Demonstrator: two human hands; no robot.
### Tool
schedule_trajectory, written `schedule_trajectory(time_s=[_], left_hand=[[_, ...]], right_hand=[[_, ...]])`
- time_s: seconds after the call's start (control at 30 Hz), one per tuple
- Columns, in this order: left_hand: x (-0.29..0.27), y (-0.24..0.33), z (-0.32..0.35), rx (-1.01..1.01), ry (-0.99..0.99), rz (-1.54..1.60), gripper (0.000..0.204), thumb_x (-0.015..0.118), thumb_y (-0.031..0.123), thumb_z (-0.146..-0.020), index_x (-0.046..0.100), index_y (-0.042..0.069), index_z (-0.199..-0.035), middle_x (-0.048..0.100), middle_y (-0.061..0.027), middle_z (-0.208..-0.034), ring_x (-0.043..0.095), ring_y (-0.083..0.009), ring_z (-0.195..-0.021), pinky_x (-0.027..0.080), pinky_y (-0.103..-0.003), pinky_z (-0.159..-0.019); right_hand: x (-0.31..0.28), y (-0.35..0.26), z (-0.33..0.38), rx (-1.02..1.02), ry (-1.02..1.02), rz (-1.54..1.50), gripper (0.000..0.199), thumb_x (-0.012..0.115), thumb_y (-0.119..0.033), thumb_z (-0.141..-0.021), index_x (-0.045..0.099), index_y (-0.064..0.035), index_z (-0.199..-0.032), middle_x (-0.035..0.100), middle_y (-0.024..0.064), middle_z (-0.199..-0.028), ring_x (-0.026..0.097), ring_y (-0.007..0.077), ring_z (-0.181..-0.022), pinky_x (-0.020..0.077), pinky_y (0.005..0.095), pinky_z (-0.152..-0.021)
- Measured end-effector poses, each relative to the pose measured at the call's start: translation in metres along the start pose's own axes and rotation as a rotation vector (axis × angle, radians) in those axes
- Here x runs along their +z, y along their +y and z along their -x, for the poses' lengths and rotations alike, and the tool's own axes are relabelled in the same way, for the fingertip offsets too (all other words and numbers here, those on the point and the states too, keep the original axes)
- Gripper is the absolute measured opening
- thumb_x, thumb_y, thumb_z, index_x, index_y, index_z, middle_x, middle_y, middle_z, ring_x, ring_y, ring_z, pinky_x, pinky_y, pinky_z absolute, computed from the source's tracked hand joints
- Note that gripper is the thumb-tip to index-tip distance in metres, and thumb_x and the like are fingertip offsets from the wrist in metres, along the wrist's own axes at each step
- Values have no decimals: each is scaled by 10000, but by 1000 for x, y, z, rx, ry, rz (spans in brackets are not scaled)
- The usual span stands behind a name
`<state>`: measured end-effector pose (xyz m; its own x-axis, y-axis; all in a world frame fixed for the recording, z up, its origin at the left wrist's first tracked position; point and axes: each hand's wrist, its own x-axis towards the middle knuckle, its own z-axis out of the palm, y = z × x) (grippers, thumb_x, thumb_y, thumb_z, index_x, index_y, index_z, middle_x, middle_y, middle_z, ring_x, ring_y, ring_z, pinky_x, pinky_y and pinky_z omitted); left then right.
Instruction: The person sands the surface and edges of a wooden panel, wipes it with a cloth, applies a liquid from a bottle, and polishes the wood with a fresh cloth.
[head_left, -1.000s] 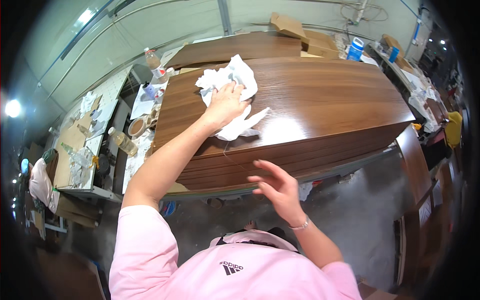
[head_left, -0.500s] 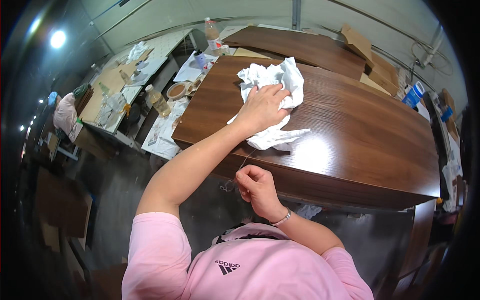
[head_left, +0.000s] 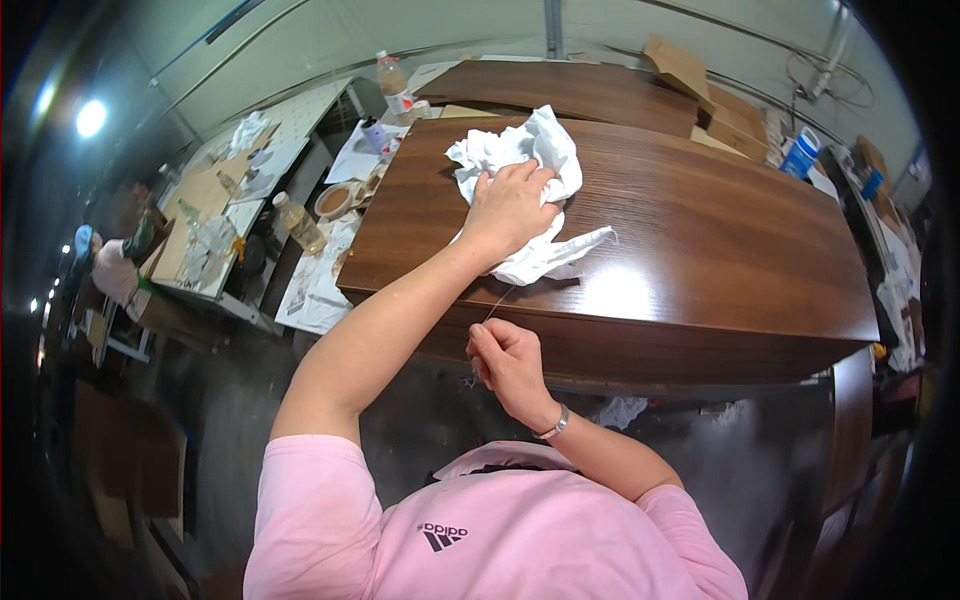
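Near the left end of the brown wooden panel (head_left: 730,220), a crumpled white cloth (head_left: 556,160) is pinned down, one loose strip stretched out toward the right and its lower folds lying close to the near edge. And a thin thread (head_left: 500,303) is drawn tight here, apparently running from those folds over the near edge! Trouble could come quickly: if it is tugged too hard, the thread could be snapped short, or the weave could be frayed further. If too little weight is put on the cloth, the whole bundle could be dragged over the near edge.

Now to the hands. By the left hand (head_left: 512,208), the cloth is pressed from above, palm down, fingers extended and slightly parted, with nothing clenched; the forearm is angled in across the panel's near-left corner. By the right hand (head_left: 508,365), held in front of the near edge and lower, the thread is pinched between thumb and forefinger, the other fingers curled in, the elbow bent. Whether any thread is also gripped inside those curled fingers cannot be told.
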<state>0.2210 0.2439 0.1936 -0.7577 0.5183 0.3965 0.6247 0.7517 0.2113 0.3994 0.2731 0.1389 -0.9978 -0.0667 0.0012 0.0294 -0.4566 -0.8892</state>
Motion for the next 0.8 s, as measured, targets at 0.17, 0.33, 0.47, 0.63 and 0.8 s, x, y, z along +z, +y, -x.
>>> schedule_trajectory(time_s=[0.17, 0.33, 0.47, 0.63, 0.8], left_hand=[[-3, -2, -1, 28, -69, 8, 497, 560, 357, -881, 532, 99, -1304, 467, -126, -1428, 410, -298, -1330, 275, -596, -1071], [-2, -6, -1, 83, -93, 1, 474, 537, 372, -893, 545, 91, -1275, 486, -126, -1384, 421, -311, -1312, 276, -612, -1063], [-1, -13, -4, 148, -78, 9, 457, 537, 368, -895, 553, 100, -1265, 504, -128, -1362, 429, -315, -1308, 296, -593, -1058], [-21, -14, -13, 313, -218, 185, 453, 600, 305, -871, 567, 117, -1282, 558, -116, -1322, 487, -316, -1261, 352, -510, -1047], [-30, 38, 4, 347, -259, 184, 713, 666, 428, -864, 404, 123, -1453, 433, -193, -1465, 451, -321, -1322, 334, -524, -1080]], right_hand=[[-7, 8, 37, -96, -55, 339, 350, 584, -145, -950, 504, -6, -639, 447, 6, -529, 404, 53, -485, 328, 256, -451], [-51, 43, 90, -156, -20, 778, 313, 614, -144, -894, 482, 23, -664, 414, 160, -565, 407, 262, -472, 356, 368, -478], [-122, 102, 159, 52, 184, 1201, 257, 592, -210, -877, 593, -19, -706, 555, 200, -632, 553, 382, -571, 451, 437, -541], [-208, 150, 286, 286, 569, 2163, 191, 617, -226, -846, 712, -103, -956, 686, 171, -798, 652, 390, -769, 526, 457, -725], [-243, 97, 297, 877, 726, 1576, 355, 666, -120, -778, 684, -150, -1132, 658, 199, -1090, 644, 382, -916, 525, 437, -823]])
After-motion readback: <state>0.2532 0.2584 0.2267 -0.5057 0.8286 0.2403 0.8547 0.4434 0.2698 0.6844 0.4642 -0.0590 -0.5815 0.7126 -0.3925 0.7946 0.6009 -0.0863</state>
